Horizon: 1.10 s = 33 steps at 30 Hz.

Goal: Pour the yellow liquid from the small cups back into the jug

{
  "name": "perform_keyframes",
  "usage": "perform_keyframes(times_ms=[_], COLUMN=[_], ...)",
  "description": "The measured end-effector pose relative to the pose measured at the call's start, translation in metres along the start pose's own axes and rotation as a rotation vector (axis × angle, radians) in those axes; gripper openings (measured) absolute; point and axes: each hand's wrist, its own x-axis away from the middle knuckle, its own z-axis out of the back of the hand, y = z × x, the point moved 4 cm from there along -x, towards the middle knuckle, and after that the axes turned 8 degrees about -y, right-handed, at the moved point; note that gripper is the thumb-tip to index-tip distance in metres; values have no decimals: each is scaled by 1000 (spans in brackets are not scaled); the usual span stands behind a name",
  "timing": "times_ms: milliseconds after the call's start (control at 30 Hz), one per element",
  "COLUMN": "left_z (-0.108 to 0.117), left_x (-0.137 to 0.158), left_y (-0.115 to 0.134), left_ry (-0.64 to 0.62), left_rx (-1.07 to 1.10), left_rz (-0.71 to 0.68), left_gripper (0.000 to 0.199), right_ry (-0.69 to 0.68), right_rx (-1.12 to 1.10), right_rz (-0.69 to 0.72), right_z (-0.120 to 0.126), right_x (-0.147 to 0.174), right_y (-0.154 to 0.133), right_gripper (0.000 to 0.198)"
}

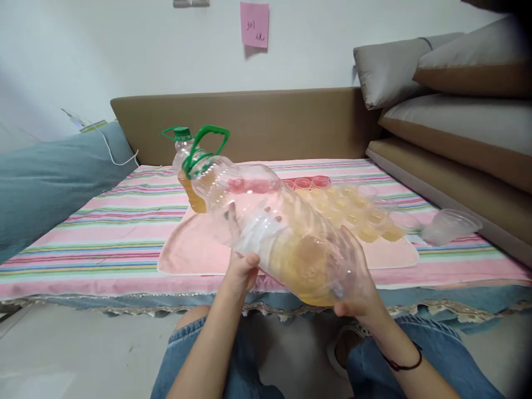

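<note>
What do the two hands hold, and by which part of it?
A large clear bottle: the left hand holds it around mid-body, the right hand at its base end.

Pink sticky note (254,25) on white wall (311,50), beyond and well above the fingers (251,260): handwritten "301", dark ink. Second scrawl under it, lower right, can't make out.

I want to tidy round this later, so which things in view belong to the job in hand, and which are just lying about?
Seemingly part of it:
- held bottle, in both hands
- other bottle
- filled cups
- stacked cups
- pink cloth

Just lying about:
- cushions
- white cable
- wall note
</note>
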Motion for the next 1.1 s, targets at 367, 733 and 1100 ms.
perform_keyframes(times_ms=[367,733,1100], left_z=[57,126,136], left_x=[16,11,-28], left_y=[77,104,72], left_ry=[215,649,873], left_rx=[-271,-554,-1012], left_rz=[-440,-735,-673], left_gripper=[80,101,122], right_ry=[-187,-207,-291], right_rx=[-37,-74,3], right_rz=[-40,-35,-126], right_z=[-23,-20,-23], right_x=[-9,-8,1], right_y=[3,6,0], right_gripper=[130,115,62])
